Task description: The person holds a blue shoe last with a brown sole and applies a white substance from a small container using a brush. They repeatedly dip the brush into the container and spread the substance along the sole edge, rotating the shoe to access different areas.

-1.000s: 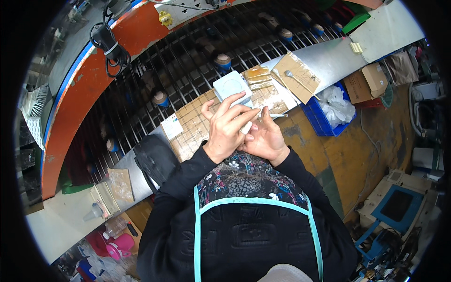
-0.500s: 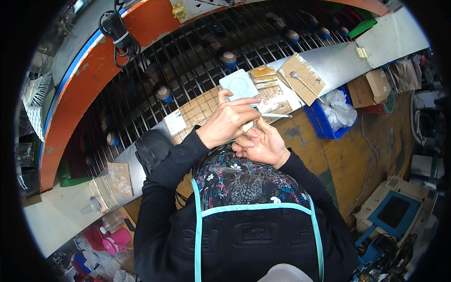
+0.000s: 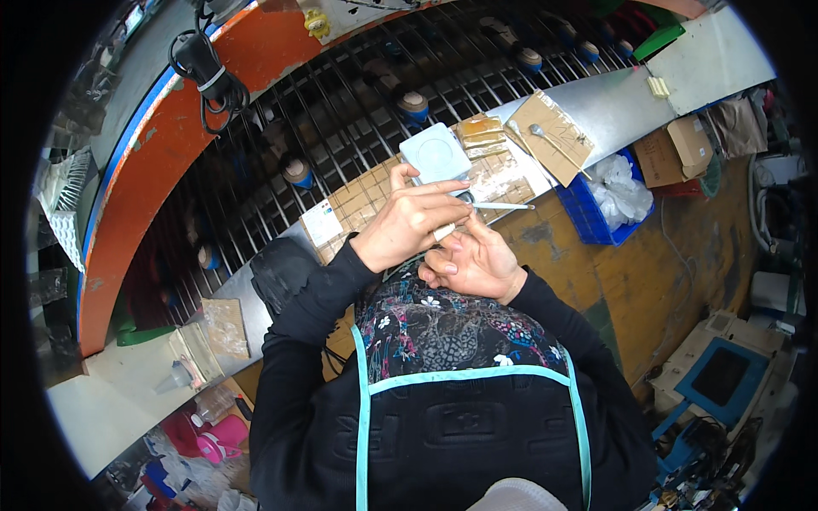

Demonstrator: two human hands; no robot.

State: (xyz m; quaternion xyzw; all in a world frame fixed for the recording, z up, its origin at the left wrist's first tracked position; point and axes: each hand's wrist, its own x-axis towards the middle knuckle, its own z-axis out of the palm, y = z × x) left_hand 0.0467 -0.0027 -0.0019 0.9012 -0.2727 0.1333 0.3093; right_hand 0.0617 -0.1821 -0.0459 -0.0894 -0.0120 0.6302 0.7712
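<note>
My left hand (image 3: 411,215) reaches over a cardboard sheet (image 3: 362,194), back up, its fingers bent to the right. Palm up, my right hand (image 3: 479,261) meets its fingertips, with fingers curled and thumb raised. A small pale piece (image 3: 443,231) shows between the hands; whether it is held or is a covering on a fingertip, I cannot tell. Past the fingertips a thin white stick (image 3: 504,205) sticks out to the right; I cannot tell which hand, if either, grips it. Just beyond my left fingers lies a pale square block with a round recess (image 3: 435,155).
Amber packets (image 3: 481,134) and a cardboard piece with two round-tipped sticks (image 3: 550,140) lie along the metal ledge. Behind it runs a rack of metal rods (image 3: 341,115) with blue-banded round posts. A blue crate of plastic bags (image 3: 588,213) stands at right, beside a carton (image 3: 673,153).
The view has shifted slightly. Both hands stay together in nearly the same pose, and the white stick's outer end now tilts a little less upward.
</note>
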